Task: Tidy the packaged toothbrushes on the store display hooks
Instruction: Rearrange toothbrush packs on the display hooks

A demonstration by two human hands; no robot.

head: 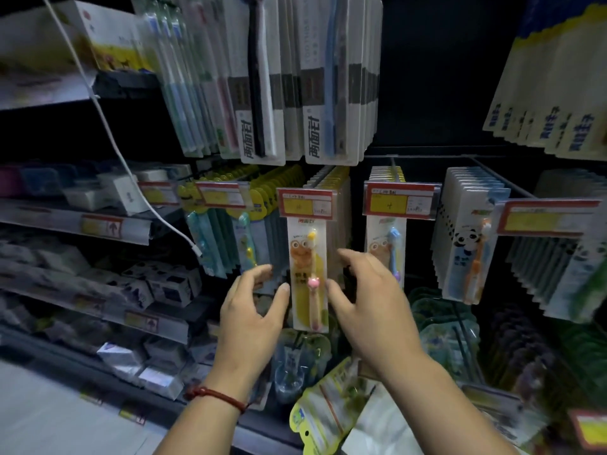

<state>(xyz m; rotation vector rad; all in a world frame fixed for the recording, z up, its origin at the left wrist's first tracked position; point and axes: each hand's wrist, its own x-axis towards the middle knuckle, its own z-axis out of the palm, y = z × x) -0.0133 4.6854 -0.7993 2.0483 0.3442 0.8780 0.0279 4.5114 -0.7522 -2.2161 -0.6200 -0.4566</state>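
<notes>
Both arms are bare from the forearm down to the fingers. The left hand point(253, 310) has a thin red bracelet point(219, 397) at the wrist — a twisted or braided cord, thicker at one end. The right hand point(371, 303) and wrist are bare.

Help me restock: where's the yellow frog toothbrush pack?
Head view, centre: the yellow frog toothbrush pack hangs under a red price tag, between the left hand and right hand.
</notes>
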